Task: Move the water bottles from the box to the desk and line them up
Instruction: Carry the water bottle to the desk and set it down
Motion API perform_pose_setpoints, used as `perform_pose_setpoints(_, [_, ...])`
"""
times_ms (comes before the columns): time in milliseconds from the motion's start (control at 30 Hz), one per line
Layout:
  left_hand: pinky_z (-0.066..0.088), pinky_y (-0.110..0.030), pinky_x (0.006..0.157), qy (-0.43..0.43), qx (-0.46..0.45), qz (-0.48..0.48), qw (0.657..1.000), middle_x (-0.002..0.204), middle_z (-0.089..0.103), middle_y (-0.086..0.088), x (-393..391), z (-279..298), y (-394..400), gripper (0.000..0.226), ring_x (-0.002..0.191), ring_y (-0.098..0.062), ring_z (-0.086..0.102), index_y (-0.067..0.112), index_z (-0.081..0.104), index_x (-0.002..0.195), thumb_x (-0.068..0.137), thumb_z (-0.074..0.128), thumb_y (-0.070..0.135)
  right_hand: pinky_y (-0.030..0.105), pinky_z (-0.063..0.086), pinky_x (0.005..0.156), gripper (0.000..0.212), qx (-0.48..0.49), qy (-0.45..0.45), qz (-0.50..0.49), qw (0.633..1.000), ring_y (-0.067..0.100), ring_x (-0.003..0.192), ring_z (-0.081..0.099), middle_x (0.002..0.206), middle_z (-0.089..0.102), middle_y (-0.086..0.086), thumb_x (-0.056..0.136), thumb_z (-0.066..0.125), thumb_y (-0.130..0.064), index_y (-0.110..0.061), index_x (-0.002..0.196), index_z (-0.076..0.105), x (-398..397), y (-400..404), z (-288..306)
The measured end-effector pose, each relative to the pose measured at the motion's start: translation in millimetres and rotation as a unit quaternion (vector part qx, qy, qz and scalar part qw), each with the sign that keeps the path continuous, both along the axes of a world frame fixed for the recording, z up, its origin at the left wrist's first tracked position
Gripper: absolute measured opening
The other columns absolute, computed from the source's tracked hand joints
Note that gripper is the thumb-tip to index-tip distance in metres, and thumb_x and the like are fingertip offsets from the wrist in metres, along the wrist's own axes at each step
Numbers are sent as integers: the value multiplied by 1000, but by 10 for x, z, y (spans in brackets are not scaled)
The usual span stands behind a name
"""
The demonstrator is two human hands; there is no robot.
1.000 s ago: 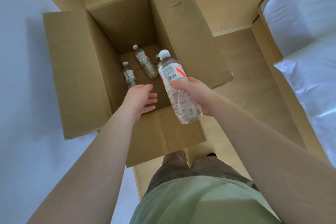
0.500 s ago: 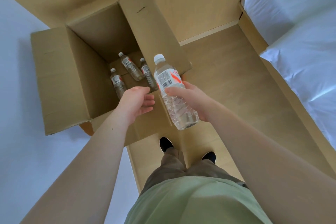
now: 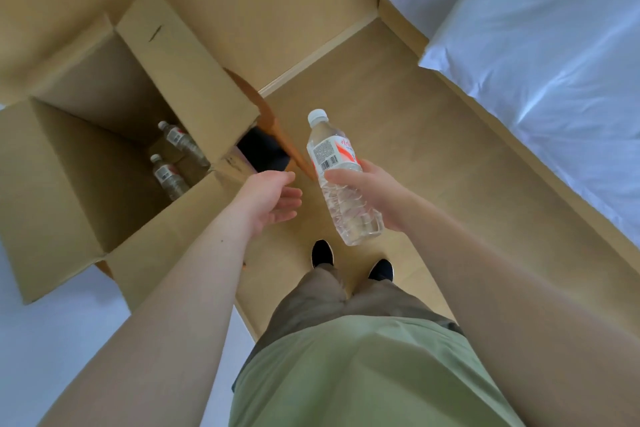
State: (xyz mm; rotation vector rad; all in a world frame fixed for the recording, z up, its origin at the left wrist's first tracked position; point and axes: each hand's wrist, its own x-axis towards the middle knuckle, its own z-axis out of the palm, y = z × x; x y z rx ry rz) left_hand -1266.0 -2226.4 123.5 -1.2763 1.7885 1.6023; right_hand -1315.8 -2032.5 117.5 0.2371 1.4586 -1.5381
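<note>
Bottle, barcode label, now clear of box, gripped by R hand; L hand empty, relaxed.

Soft, even daylight on my feed, brightest on the white bedding at upper right, which looks nearly washed out with a bluish cast. I'm seeing deep shade inside the cardboard box, and the bottles at its bottom are dim and hazy. Shadows on the floor are faint. There's a mild sheen on the held bottle. Wide-angle stretch bends the edges and swells the forearms. Overall slightly soft.
</note>
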Motion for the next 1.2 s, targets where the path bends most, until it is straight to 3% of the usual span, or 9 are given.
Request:
perform_pose_setpoints(167, [61,-40,80,-18,6,-99,995,112,71,-14,-292,-76,457,28,92,-23,70,12,58,127,103,56,27,35,60,67,37,2,-10,-102,995,20,80,74,103,72,8,90,72,-26,-18,122,58,25,478,-71])
perform_pose_setpoints(267, [62,-39,76,-26,13,-161,987,111,72,-12,-531,-144,695,31,93,-23,72,13,57,131,103,56,28,32,60,65,25,5,-4,-156,988,18,77,73,99,71,6,92,70,-23,-21,114,59,30,725,-77])
perform_pose_setpoints(367, [62,-42,82,-29,23,-223,974,107,71,-11,-800,-187,963,28,94,-23,71,15,57,128,103,55,27,34,61,67,33,17,-8,-219,976,21,83,74,106,72,8,89,73,-24,-20,118,57,24,957,-97])
perform_pose_setpoints(567, [61,-44,87,-29,34,-356,934,108,69,-11,-1289,-228,1445,21,96,-25,70,16,61,120,103,57,28,35,61,70,40,67,-16,-346,936,22,85,74,105,73,7,85,76,-28,-19,120,59,68,1396,-118])
perform_pose_setpoints(700, [62,-46,85,-30,45,-420,906,106,69,-12,-1517,-259,1725,13,91,-27,72,18,63,110,102,57,26,43,63,79,39,85,-22,-427,900,23,86,75,102,74,9,84,77,-28,-15,118,63,179,1637,-145])
perform_pose_setpoints(833, [63,-45,78,-34,56,-491,869,106,70,-13,-1639,-325,2043,20,88,-27,72,17,63,118,101,58,27,40,62,78,42,77,-24,-514,854,21,87,74,103,73,7,84,79,-27,-16,120,62,380,1782,-152])
perform_pose_setpoints(933, [62,-39,74,-34,57,-545,836,106,72,-10,-1629,-339,2344,18,91,-25,72,20,65,115,100,58,28,47,61,86,43,76,-28,-567,820,22,90,73,104,73,7,83,80,-27,-17,120,62,571,1877,-167])
perform_pose_setpoints(1200, [55,-42,93,-17,35,-668,743,104,75,-2,-1287,-335,3191,18,98,-19,73,25,66,111,99,57,33,54,59,88,44,78,-43,-663,744,31,101,73,112,73,13,82,82,-26,-15,120,61,1144,2180,-205])
